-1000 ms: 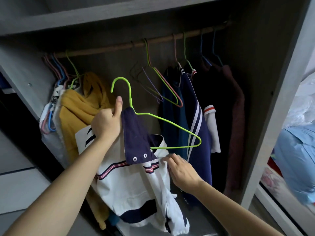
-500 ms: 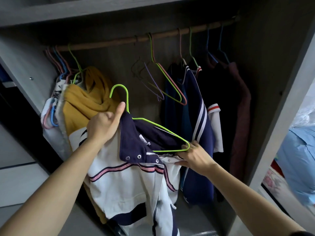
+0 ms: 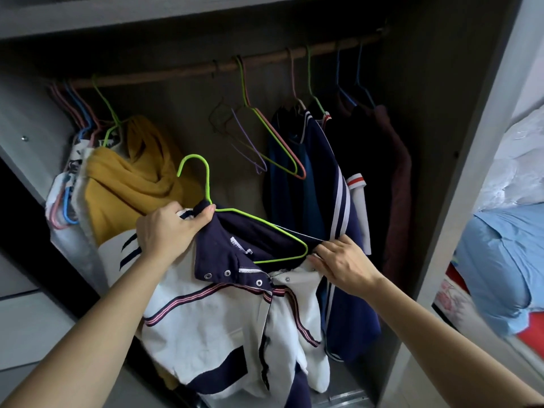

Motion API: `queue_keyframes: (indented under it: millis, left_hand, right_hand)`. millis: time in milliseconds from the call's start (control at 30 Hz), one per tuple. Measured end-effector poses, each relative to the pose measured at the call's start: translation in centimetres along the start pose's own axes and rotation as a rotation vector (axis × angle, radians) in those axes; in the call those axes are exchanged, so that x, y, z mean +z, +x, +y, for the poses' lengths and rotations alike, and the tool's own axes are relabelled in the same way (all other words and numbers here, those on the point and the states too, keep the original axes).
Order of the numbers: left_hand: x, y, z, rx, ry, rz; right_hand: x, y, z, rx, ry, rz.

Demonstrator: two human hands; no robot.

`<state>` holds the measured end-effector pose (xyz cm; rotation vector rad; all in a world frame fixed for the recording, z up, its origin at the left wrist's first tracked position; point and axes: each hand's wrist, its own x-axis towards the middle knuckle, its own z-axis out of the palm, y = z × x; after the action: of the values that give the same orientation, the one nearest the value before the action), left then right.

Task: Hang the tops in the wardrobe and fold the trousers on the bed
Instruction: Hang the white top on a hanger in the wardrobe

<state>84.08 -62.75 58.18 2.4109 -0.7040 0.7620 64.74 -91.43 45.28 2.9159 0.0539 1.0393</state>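
Your left hand (image 3: 173, 231) clamps the green hanger (image 3: 208, 184) and collar at its neck; your right hand (image 3: 344, 266) pinches the jacket (image 3: 212, 319) at its shoulder. Seat that shoulder over the wire tip before reaching for the rail (image 3: 176, 72).

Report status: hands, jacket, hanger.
Left hand grips lime-green wire hanger and navy collar. Right hand pinches white-and-navy snap-button jacket at hanger's end. Not yet on brown wooden rail; path clear.
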Motion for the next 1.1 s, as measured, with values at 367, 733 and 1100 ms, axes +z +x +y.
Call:
queue_keyframes:
  millis: [367,733,1100]
  left_hand:
    - [1.4,-1.6,2.0,0.096,0.033,-0.010]
    - [2.1,-2.3,0.6,0.067,-0.119,-0.080]
    - [4.7,-2.5,0.3,0.120,-0.089,-0.295]
  right_hand:
    - [-3.5,3.4,-1.7,0.034,0.128,0.115]
    - [-4.4,5.3,-3.2,0.577,0.449,0.162]
    - [-5.0,4.3,-0.9,0.567,0.102,-0.973]
